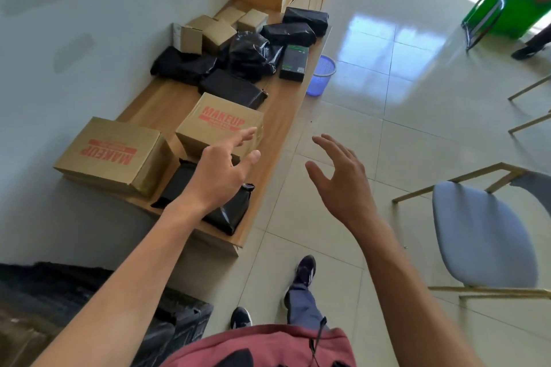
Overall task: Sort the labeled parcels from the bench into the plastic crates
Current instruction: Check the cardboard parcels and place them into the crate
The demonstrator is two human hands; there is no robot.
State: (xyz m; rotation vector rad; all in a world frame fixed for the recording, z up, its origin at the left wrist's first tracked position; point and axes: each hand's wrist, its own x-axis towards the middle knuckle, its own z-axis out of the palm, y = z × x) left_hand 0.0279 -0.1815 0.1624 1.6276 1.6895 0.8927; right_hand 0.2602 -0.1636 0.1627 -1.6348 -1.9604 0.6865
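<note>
Arms reach fwd from the bottom of a head-cam view, both bare, above a red top and dark shoes on pale floor tile. Left hand (pixel 222 171) hovers over the near end of a long wooden tabletop (pixel 286 116), fingers (pixel 246 135) spread and straight, holding nothing. Right hand (pixel 338 176) hangs over the floor just beside the tabletop edge, fingers loosely curved, also w/o anything in it.

Directly under the left wrist lies a black poly-bag parcel (pixel 229 211). Just past the left fingertips sits a brown carton printed MAKEUP (pixel 219 125); whether they touch it can't be told. A second MAKEUP carton (pixel 110 155) sits to its left, against the wall.

Farther along the tabletop: a flat black parcel (pixel 232 88), then a heap of crumpled black bags (pixel 250 53), a dark box w/ green print (pixel 293 62), two more black-wrapped parcels (pixel 298 28) and several small plain cartons (pixel 214 31) at the far end.

Off the tabletop, a blue mesh bin (pixel 323 74) stands on the floor beside it, a grey chair (pixel 483 235) is at right, and a green crate (pixel 507 9) sits far off at top right, tilted, contents not visible.

Progress, as a judgement: early or mid-task. Approx a dozen parcels remain on the tabletop, none is in hand, and no sorted parcel shows in any crate. Likely next pick is the near MAKEUP carton, w/ both hands.
</note>
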